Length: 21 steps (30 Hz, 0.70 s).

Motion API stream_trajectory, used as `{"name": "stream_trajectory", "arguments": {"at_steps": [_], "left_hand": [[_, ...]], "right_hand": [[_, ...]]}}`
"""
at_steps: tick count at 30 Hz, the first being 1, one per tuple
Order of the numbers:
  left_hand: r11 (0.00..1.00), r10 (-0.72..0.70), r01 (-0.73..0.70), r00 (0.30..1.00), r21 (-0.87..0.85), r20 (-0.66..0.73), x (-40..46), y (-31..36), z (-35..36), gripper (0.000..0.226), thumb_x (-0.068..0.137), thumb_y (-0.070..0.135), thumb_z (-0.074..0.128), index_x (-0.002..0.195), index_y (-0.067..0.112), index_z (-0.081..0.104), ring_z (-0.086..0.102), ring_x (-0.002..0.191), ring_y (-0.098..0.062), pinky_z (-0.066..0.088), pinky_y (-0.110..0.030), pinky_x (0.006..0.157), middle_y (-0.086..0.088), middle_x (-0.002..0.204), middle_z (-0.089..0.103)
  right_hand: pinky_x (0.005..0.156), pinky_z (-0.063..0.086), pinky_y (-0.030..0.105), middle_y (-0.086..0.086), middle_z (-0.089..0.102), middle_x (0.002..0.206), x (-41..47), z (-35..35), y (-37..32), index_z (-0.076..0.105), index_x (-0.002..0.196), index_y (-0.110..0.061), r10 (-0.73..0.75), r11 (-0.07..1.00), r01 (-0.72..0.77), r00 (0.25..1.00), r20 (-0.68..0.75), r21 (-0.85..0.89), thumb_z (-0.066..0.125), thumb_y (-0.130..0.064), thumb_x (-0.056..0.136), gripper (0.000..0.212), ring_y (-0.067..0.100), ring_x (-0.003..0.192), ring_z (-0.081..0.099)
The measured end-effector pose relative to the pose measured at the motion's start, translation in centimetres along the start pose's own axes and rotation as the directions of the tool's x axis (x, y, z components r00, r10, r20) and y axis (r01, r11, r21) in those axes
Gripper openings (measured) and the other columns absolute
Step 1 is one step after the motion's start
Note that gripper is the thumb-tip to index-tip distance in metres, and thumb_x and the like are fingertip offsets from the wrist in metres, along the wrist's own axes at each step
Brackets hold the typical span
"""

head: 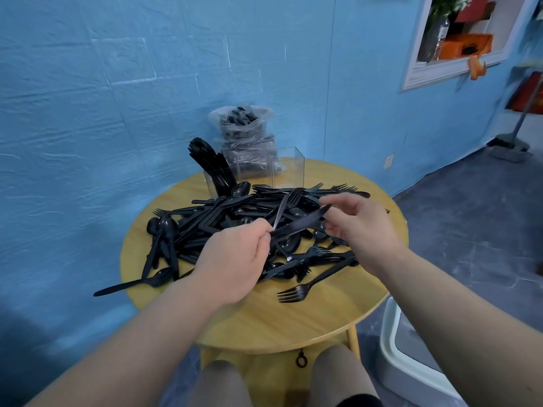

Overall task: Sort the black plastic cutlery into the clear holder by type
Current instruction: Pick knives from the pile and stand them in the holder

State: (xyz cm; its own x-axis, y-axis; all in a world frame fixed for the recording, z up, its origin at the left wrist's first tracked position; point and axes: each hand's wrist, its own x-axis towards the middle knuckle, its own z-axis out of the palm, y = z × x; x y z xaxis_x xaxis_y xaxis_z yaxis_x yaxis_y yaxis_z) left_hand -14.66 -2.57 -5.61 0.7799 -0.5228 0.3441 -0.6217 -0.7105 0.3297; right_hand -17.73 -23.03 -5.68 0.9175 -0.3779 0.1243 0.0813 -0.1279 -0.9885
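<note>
Above the pile of black cutlery [235, 230] on the round table [293, 324], the left hand [232, 265] gripped a knife [299, 224] by one end; the right hand [358, 221] seemingly pinched its other end. The clear holder [286, 168] stood at the far edge, its left compartment holding cutlery.

A loose heap of black plastic cutlery [235, 227], forks, spoons and knives crossed over one another, covers the middle of the round wooden counter [264, 324]. One black knife [299, 226] is lifted above the heap, held at both ends. Behind stands the clear holder [288, 168]; its left compartment holds upright black pieces.
</note>
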Motion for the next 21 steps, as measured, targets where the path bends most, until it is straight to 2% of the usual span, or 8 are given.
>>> {"name": "stream_trajectory", "arguments": {"at_steps": [6,8,10,13,16,21], "left_hand": [[0.996,-0.003,0.0,0.999,0.088,0.036,1.4,-0.3,0.5,0.028,0.102,0.027,0.032,0.112,0.023,0.057,0.054,0.067,-0.011,0.047,-0.034,0.067,0.014,0.065,0.048],[0.995,-0.012,0.008,0.999,0.103,0.039,1.6,-0.5,0.8,0.027,0.102,0.027,0.031,0.113,0.023,0.056,0.054,0.067,-0.012,0.048,-0.034,0.066,0.014,0.065,0.047],[0.993,-0.029,0.025,0.999,0.117,0.031,1.7,-0.7,0.9,0.026,0.102,0.027,0.032,0.112,0.024,0.056,0.052,0.065,-0.01,0.045,-0.031,0.062,0.015,0.064,0.045],[0.991,-0.04,0.037,0.999,0.131,0.025,2.0,-1.3,0.9,0.026,0.101,0.027,0.032,0.109,0.025,0.056,0.05,0.062,-0.006,0.039,-0.026,0.058,0.015,0.063,0.045],[0.991,-0.043,0.039,0.999,0.129,0.024,2.2,-1.7,0.7,0.026,0.101,0.027,0.032,0.108,0.025,0.057,0.048,0.059,-0.002,0.032,-0.021,0.052,0.013,0.062,0.048],[0.994,-0.022,0.018,0.999,0.108,0.04,1.9,-1.7,0.2,0.027,0.101,0.032,0.031,0.109,0.026,0.056,0.053,0.062,-0.007,0.041,-0.029,0.059,0.011,0.063,0.051]], "right_hand": [[0.063,0.057,0.027,0.006,0.062,0.07,0.9,0.5,0.7,0.068,0.091,-0.007,0.09,0.995,-0.089,0.996,-0.02,0.037,0.058,-0.003,0.09,0.01,0.012,0.059,0.06],[0.063,0.056,0.029,0.009,0.064,0.072,1.3,0.6,0.9,0.066,0.091,-0.008,0.142,0.986,-0.138,0.989,-0.037,0.09,0.056,-0.003,0.092,0.012,0.014,0.057,0.061],[0.066,0.056,0.031,0.013,0.066,0.075,1.5,0.5,0.9,0.065,0.092,-0.009,0.182,0.969,-0.181,0.983,0.009,0.168,0.052,0.002,0.092,0.017,0.018,0.061,0.064],[0.071,0.056,0.03,0.014,0.071,0.081,1.5,0.3,0.9,0.065,0.099,-0.01,0.147,0.976,-0.163,0.983,0.114,0.144,0.055,0.004,0.088,0.02,0.021,0.071,0.069],[0.075,0.057,0.029,0.012,0.073,0.085,1.6,0.2,0.8,0.066,0.104,-0.01,0.093,0.991,-0.105,0.985,0.148,0.078,0.061,0.0,0.088,0.02,0.022,0.078,0.071],[0.069,0.058,0.026,0.013,0.073,0.08,1.7,0.7,0.5,0.068,0.103,-0.004,0.057,0.996,-0.065,0.989,0.138,0.057,0.061,-0.002,0.088,0.017,0.018,0.071,0.07]]}}
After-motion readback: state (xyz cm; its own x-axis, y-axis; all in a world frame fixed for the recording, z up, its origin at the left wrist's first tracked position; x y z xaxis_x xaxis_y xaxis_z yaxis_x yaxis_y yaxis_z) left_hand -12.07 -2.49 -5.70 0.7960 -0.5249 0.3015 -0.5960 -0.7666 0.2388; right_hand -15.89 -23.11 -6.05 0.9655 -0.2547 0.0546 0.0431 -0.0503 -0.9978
